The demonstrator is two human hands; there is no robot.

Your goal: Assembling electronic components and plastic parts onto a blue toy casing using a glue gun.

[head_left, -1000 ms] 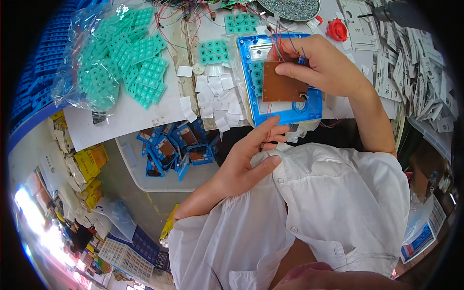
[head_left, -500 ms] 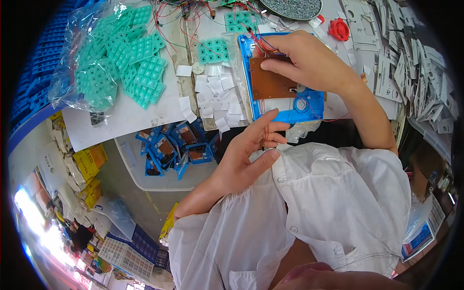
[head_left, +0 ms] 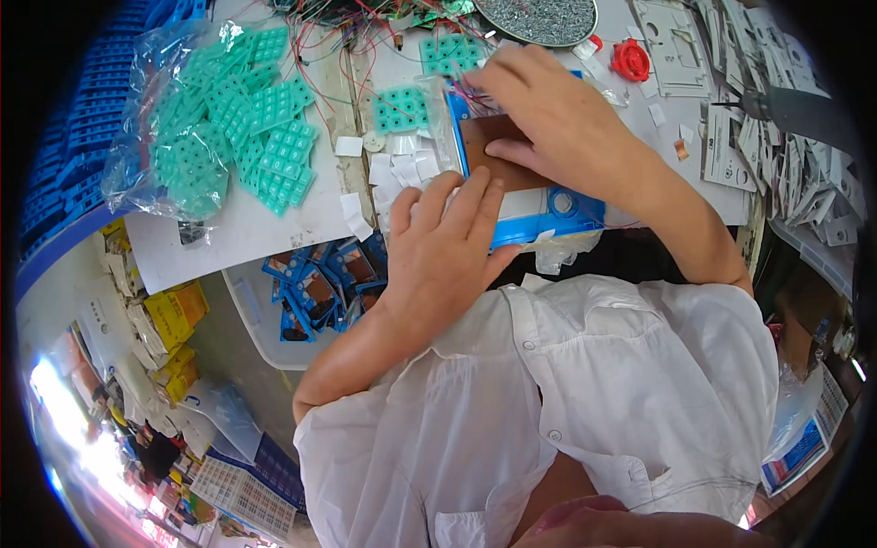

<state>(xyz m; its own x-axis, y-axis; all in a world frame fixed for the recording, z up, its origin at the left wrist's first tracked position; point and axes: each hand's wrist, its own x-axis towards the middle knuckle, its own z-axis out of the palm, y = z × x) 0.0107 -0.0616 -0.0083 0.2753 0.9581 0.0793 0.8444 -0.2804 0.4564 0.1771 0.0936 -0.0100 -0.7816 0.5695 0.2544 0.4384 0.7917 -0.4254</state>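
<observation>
A brown circuit board (head_left: 523,173) lies in a blue plastic casing (head_left: 534,226) at the table's near edge. My right hand (head_left: 571,128) reaches over the board from the right, its thumb on the brown face and its bent fingers at the far edge, beside thin red wires (head_left: 468,99). My left hand (head_left: 438,242) lies on the near left side of the casing, fingers spread and tips touching the board's near left corner; its thumb points along the casing's near rim. A round blue ring (head_left: 562,203) shows in the casing's near right corner. The right fingertips are partly hidden.
Green rubber keypads (head_left: 274,137) lie left, some in a clear bag. White paper squares (head_left: 354,216) sit beside the casing. A dish of screws (head_left: 539,20), a red round part (head_left: 630,60), a dark screwdriver (head_left: 795,110) and grey panels stand beyond and right. A bin (head_left: 260,342) holds blue assemblies.
My left hand has moved up and forward from the air in front of the casing onto its near left side. My right hand has shifted slightly; the screwdriver now shows at right.
</observation>
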